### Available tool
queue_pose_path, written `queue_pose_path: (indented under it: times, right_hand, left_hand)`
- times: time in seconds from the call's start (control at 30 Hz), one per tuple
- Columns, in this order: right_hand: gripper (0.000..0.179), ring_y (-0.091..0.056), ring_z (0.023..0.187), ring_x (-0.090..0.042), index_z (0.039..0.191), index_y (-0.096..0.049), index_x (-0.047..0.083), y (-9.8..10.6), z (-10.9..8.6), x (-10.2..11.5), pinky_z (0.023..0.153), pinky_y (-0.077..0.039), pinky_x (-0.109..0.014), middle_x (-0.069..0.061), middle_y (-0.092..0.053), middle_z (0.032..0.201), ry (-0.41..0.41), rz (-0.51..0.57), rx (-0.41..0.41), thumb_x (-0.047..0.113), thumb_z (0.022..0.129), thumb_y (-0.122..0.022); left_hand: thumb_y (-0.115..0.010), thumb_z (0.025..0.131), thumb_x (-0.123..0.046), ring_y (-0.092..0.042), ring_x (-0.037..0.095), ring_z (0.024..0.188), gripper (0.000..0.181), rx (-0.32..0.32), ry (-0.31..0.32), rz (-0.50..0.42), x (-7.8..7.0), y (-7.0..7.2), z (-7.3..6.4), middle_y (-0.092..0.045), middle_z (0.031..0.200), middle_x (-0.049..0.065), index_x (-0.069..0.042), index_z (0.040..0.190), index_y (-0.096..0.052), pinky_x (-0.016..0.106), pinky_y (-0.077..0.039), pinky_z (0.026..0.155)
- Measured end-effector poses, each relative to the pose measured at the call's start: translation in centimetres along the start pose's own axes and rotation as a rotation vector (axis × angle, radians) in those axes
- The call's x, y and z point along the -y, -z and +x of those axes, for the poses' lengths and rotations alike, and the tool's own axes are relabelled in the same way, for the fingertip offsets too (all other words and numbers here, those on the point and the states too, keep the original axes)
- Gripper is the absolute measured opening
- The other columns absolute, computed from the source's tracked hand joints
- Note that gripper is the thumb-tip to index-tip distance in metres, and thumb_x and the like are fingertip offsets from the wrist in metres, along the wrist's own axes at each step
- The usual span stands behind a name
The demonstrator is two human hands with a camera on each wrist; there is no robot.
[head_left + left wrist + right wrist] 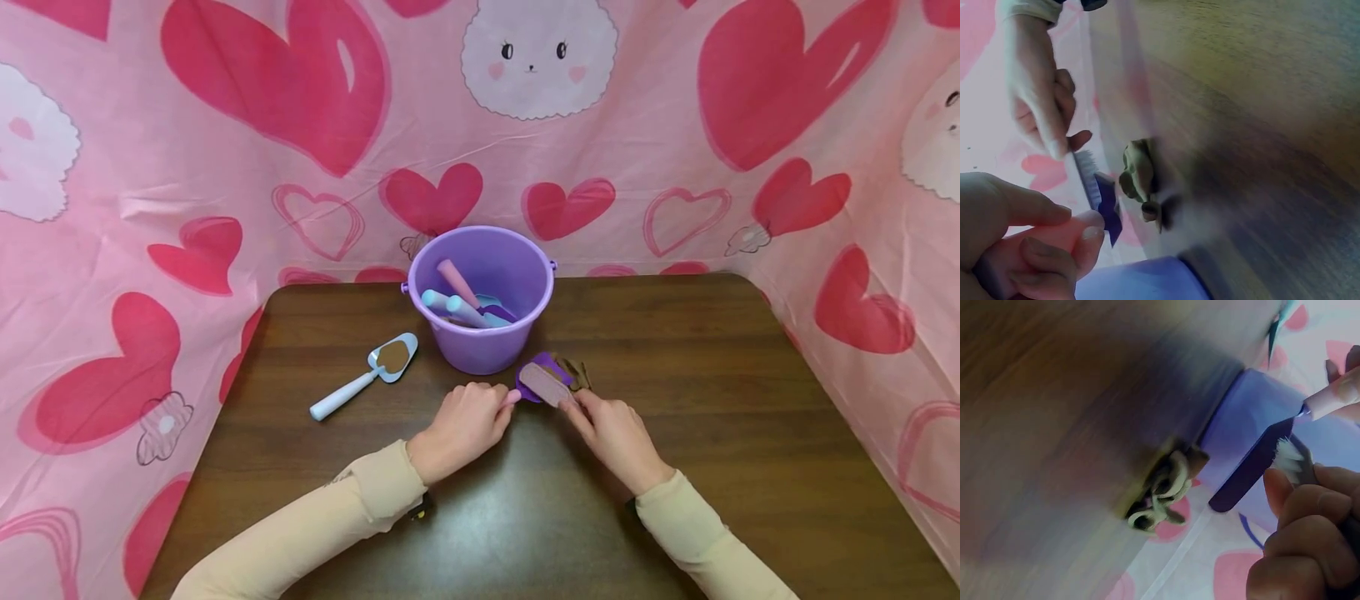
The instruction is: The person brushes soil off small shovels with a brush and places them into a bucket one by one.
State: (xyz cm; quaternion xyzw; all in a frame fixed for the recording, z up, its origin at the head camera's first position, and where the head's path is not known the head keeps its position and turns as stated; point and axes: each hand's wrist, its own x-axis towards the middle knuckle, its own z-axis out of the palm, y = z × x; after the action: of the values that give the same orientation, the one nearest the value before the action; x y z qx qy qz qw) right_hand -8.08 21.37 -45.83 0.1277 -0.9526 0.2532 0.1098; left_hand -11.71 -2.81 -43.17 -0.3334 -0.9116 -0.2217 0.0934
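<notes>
My left hand [461, 425] grips the pink handle [1054, 232] of a small purple trowel [1252, 467], its blade held above the table. In my right hand [621, 437] is a flat-backed brush [545, 384] with pale bristles, pinched between thumb and fingers. Both wrist views show the bristles close against the trowel blade; whether they touch, I cannot tell. Below and just beyond the blade lies a small heap of brown, curled pieces [1139, 170] on the table. In the head view the brush covers part of the blade.
A purple bucket [480, 346] stands just behind my hands, with several pink- and light-blue-handled tools inside. Left of it lies a light blue trowel [345, 395] with a brown patch on its blade. Heart-printed pink cloth [525, 150] surrounds the brown wooden table [697, 350].
</notes>
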Motion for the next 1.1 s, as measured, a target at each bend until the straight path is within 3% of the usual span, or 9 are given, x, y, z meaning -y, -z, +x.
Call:
queue_pose_path:
  times: [0.47, 0.73, 0.83, 1.0, 1.1]
  right_hand:
    - [0.021, -0.041, 0.052, -0.016, 0.086, -0.064, 0.007, -0.1, 0.3, -0.2, 0.049, -0.035, -0.034, 0.005, -0.043, 0.06, -0.114, 0.026, -0.052, 0.02, 0.103, -0.067]
    - [0.022, -0.047, 0.056, -0.022, 0.089, -0.066, 0.007, -0.1, 0.3, -0.5, 0.054, -0.042, -0.042, 0.002, -0.049, 0.061, -0.164, 0.015, -0.082, 0.023, 0.104, -0.065]
    - [0.018, -0.046, 0.056, -0.02, 0.091, -0.067, 0.007, -0.2, 0.2, -0.5, 0.054, -0.041, -0.04, 0.002, -0.05, 0.062, -0.126, 0.011, -0.101, 0.02, 0.103, -0.067]
    - [0.015, -0.041, 0.052, -0.01, 0.089, -0.065, 0.009, -0.5, -0.1, -0.3, 0.049, -0.037, -0.03, 0.007, -0.045, 0.061, 0.021, 0.001, -0.074, 0.017, 0.099, -0.072]
    - [0.016, -0.04, 0.052, -0.01, 0.088, -0.064, 0.01, -0.5, -0.1, -0.3, 0.049, -0.037, -0.03, 0.007, -0.044, 0.061, 0.035, -0.021, -0.078, 0.017, 0.099, -0.072]
  left_hand:
    - [-0.069, 0.101, -0.019, -0.064, 0.029, 0.058, 0.03, -0.049, -0.027, -0.006, 0.1, -0.1, -0.6, -0.054, 0.061, 0.005, -0.009, 0.074, -0.059, 0.044, -0.05, 0.051]
    - [-0.069, 0.101, -0.019, -0.06, 0.024, 0.055, 0.03, -0.016, -0.03, -0.022, 0.3, -0.2, -0.9, -0.051, 0.06, 0.002, -0.01, 0.074, -0.059, 0.039, -0.048, 0.05]
    - [-0.07, 0.1, -0.019, -0.061, 0.024, 0.056, 0.03, 0.003, -0.022, -0.023, 0.3, -0.3, -1.0, -0.051, 0.061, 0.002, -0.011, 0.074, -0.058, 0.038, -0.048, 0.05]
    - [-0.068, 0.102, -0.02, -0.06, 0.023, 0.055, 0.033, 0.004, -0.009, -0.021, 0.3, -0.3, -0.9, -0.05, 0.06, 0.001, -0.011, 0.073, -0.057, 0.038, -0.047, 0.05]
    - [-0.067, 0.103, -0.021, -0.059, 0.023, 0.055, 0.033, -0.009, -0.015, -0.024, 0.3, -0.2, -0.8, -0.049, 0.06, 0.001, -0.011, 0.073, -0.057, 0.038, -0.047, 0.05]
